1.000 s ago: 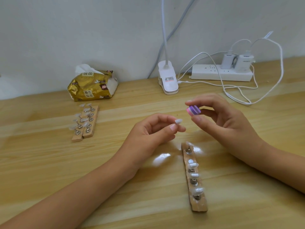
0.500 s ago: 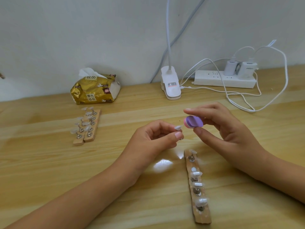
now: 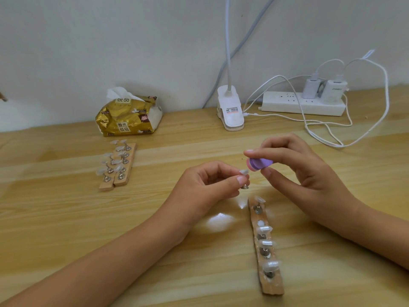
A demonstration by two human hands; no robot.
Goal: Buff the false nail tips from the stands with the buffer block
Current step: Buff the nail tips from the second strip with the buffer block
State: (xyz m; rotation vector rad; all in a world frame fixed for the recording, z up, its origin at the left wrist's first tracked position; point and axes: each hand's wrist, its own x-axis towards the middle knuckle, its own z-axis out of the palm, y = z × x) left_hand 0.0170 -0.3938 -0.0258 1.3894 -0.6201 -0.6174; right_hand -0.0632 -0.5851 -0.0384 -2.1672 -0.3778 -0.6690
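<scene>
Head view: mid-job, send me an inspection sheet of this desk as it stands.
Surface: wooden table, one glare spot near the middle.
Job's things: nail tip on its pin, buffer block beside it, contact unclear; near stand holds several tips; two far stands side by side, loaded.
Clutter: tissue pack at the back left.
Grippers: left hand pinches the nail tip's pin; right hand grips the buffer block.
Cables: white cables loop from chargers in the power strip.
Surroundings: clip lamp, pale wall.
</scene>
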